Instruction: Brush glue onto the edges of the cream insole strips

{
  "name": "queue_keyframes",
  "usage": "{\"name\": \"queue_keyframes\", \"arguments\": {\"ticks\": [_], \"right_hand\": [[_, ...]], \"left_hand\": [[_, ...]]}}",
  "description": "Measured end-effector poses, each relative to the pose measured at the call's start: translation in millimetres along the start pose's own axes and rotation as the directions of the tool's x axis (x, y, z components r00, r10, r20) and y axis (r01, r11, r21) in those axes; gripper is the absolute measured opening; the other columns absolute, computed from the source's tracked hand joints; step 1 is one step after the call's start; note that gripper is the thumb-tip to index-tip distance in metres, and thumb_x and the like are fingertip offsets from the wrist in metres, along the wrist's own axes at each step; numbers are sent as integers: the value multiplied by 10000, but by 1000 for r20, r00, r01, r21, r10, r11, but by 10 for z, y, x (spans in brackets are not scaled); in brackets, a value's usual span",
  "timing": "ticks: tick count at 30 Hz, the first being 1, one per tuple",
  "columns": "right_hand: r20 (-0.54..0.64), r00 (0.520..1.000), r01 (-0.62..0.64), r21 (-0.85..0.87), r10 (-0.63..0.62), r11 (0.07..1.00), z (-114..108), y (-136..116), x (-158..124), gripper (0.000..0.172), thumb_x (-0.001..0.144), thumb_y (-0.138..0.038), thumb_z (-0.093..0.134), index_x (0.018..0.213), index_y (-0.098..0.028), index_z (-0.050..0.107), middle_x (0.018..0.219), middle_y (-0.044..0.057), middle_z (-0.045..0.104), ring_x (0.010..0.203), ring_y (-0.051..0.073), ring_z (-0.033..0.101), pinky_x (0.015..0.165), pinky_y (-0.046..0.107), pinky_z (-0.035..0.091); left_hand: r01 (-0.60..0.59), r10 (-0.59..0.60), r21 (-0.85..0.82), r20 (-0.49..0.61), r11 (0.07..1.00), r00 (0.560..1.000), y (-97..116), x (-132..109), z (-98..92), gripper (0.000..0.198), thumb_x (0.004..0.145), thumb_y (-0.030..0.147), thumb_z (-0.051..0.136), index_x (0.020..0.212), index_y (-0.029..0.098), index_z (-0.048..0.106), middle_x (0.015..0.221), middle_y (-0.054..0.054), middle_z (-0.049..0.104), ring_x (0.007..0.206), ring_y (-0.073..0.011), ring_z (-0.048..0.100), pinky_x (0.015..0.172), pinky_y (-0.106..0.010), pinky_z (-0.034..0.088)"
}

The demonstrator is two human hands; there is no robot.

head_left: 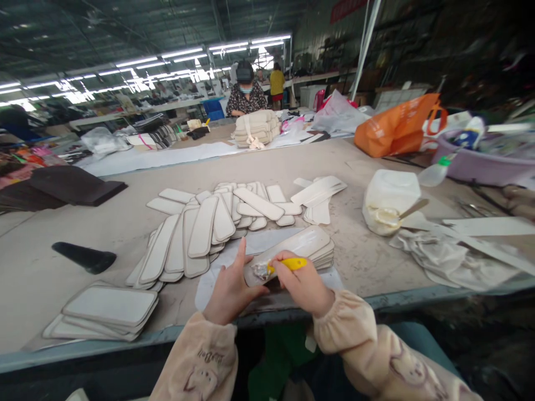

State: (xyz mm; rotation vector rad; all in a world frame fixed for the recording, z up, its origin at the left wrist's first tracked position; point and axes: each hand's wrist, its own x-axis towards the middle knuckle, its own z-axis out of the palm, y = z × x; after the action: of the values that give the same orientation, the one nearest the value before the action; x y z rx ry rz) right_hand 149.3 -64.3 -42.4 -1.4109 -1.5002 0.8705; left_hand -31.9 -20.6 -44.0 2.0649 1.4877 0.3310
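Note:
My left hand point(230, 289) grips the near end of a long white rounded panel point(298, 245), thumb up along its edge. This panel lies on top of a small stack of like pieces point(324, 255) on a white sheet point(267, 240). My right hand point(301, 283) is closed round a yellow-handled brush point(288, 265). The bristle end of the brush rests on the near end of the panel, where a grey smear shows.
Many white panels point(209, 228) are fanned out across the table point(125, 223), with another stack point(106, 309) at the near left. A glue tub with a stick point(390, 203), crumpled cloth point(451, 259), an orange bag point(397, 131) and a lilac basin point(485, 159) stand to the right. A person sits at the far end.

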Motion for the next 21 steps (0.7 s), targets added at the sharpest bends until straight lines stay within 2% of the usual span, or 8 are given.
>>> {"name": "queue_keyframes", "arguments": {"ticks": [3,6,12,14,17,19,21], "right_hand": [[-157,986,-72,-115,53,991,-301,118,89,238,908,-360,440,816,-220,609,538,-36,552,560,150,552,604,253,401],[-310,943,-178,-178,116,968,-627,226,156,243,880,-362,446,793,-215,619,547,-23,563,583,168,563,612,269,390],[-484,862,-264,-182,147,947,-1077,314,156,248,840,-357,461,744,-196,622,547,-12,563,607,174,559,642,288,379],[-536,834,-224,-107,133,969,-1179,316,135,246,831,-363,482,726,-188,620,525,-17,543,591,163,544,630,282,378],[-595,791,-74,139,142,988,-1326,310,99,230,824,-360,508,734,-176,613,473,-43,482,507,128,485,555,258,367],[-621,764,37,313,175,949,-1418,313,78,222,822,-366,523,763,-169,607,447,-61,444,431,104,409,463,241,315],[-655,731,149,428,192,892,-1496,325,63,223,824,-376,536,787,-166,601,433,-72,425,385,87,343,398,228,252]], "left_hand": [[9,-10,20,18,1000,1000,20,-5,-21,1253,626,439,787,1531,233,-54,1337,-103,590,1216,-334,544,988,-426,394],[14,-15,38,24,999,1000,33,-6,-32,1221,646,447,770,1532,246,-46,1342,-94,589,1229,-341,534,1001,-437,380],[30,-32,58,36,998,999,86,29,-56,1147,683,424,734,1536,229,-6,1344,-99,585,1227,-348,535,1045,-475,348],[28,-31,63,54,998,998,96,18,-73,1139,688,420,729,1538,205,2,1352,-108,578,1256,-347,511,1081,-488,314],[-10,2,86,97,996,995,43,-29,-132,1120,708,461,710,1538,188,10,1407,-120,528,1330,-334,438,1128,-494,265],[-44,31,114,108,992,994,-25,-38,-221,1056,745,519,662,1539,190,50,1474,-128,444,1378,-319,375,1133,-487,275],[-69,53,162,99,984,994,-49,19,-358,953,780,574,595,1532,192,151,1496,-121,410,1381,-304,373,1115,-467,324]]}}
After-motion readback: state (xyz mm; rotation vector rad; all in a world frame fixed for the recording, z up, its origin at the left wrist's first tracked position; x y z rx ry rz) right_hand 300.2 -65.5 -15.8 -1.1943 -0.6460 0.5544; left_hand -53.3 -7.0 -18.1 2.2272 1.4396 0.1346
